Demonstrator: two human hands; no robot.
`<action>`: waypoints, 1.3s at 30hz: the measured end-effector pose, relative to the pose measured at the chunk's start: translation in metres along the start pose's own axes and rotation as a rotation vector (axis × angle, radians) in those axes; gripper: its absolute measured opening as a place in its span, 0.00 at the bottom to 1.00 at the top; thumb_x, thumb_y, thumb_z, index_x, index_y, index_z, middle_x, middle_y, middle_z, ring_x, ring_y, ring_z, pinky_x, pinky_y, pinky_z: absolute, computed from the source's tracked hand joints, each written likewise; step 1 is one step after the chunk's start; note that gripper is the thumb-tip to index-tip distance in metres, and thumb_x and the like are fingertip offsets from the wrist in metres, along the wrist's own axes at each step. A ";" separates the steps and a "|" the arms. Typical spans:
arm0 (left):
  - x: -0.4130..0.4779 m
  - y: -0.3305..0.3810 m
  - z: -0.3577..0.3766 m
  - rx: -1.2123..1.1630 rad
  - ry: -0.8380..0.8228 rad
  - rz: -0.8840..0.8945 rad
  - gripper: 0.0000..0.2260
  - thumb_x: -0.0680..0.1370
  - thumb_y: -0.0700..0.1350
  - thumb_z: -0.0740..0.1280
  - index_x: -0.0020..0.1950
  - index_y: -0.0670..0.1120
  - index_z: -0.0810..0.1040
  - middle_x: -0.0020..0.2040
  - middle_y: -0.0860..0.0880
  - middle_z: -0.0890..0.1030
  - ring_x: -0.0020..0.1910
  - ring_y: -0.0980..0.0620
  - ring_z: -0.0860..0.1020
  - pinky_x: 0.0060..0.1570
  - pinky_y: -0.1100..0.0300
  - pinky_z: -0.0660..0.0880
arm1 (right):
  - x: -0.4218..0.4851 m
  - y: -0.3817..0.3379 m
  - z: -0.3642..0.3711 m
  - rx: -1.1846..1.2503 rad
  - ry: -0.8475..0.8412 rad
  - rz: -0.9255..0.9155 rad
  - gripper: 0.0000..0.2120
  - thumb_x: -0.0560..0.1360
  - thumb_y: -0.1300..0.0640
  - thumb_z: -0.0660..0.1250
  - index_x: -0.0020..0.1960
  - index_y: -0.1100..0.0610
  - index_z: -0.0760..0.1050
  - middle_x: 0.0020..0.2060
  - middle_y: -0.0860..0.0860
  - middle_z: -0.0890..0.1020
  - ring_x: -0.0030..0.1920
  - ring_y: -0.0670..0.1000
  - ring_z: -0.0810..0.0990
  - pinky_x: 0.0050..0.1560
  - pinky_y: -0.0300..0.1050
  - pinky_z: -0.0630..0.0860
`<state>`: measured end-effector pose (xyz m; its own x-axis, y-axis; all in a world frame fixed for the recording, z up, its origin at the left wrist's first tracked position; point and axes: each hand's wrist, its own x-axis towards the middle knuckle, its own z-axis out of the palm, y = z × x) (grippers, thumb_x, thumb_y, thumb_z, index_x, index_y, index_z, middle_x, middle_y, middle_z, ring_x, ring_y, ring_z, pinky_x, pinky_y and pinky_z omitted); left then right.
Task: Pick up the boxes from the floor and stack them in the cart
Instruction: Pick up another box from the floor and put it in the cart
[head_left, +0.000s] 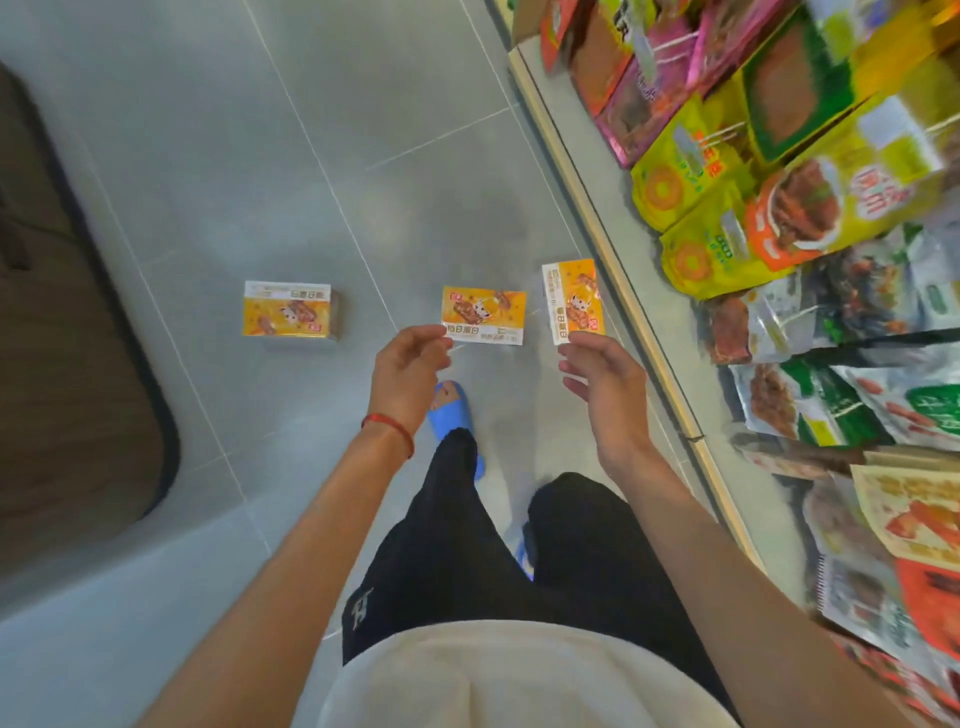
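Observation:
Three orange and yellow boxes lie on the grey tiled floor: a left box (288, 310), a middle box (483, 314) and a right box (571, 301) that stands on its short side by the shelf. My left hand (408, 369), with a red string on the wrist, reaches down with loosely curled fingers, its fingertips level with the middle box's near left corner. My right hand (605, 379) is spread with relaxed fingers just below the right box. Neither hand plainly grips a box.
A shelf (597, 234) runs along the right, packed with green, yellow and pink snack packs (779, 208). A dark brown flat surface with a black rim (78, 338) fills the left edge. My foot in a blue slipper (452, 410) stands below the middle box.

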<state>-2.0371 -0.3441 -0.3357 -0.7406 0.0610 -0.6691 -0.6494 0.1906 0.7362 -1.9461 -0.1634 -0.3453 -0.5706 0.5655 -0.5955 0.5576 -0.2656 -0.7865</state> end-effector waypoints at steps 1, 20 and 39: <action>0.018 0.004 0.000 0.027 -0.008 -0.017 0.07 0.81 0.35 0.64 0.56 0.43 0.78 0.52 0.43 0.81 0.45 0.49 0.78 0.37 0.72 0.75 | 0.012 -0.003 0.008 0.023 0.023 0.023 0.06 0.80 0.60 0.68 0.55 0.55 0.82 0.55 0.47 0.83 0.60 0.55 0.81 0.60 0.48 0.81; 0.311 -0.142 0.047 0.317 -0.002 -0.262 0.09 0.77 0.45 0.67 0.55 0.50 0.82 0.56 0.49 0.83 0.55 0.48 0.79 0.65 0.47 0.75 | 0.288 0.156 0.084 -0.127 -0.011 0.195 0.06 0.78 0.59 0.69 0.54 0.53 0.81 0.50 0.49 0.83 0.52 0.49 0.81 0.55 0.46 0.78; 0.601 -0.360 0.110 0.165 0.059 -0.253 0.34 0.65 0.67 0.71 0.66 0.52 0.73 0.60 0.47 0.82 0.54 0.47 0.84 0.59 0.41 0.79 | 0.543 0.412 0.144 -0.227 0.028 0.255 0.18 0.83 0.39 0.59 0.59 0.51 0.77 0.50 0.47 0.84 0.44 0.38 0.84 0.44 0.35 0.79</action>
<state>-2.2295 -0.2685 -1.0143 -0.5707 -0.0651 -0.8186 -0.7814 0.3495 0.5170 -2.1134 -0.0780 -1.0162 -0.3808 0.5249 -0.7612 0.8019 -0.2225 -0.5546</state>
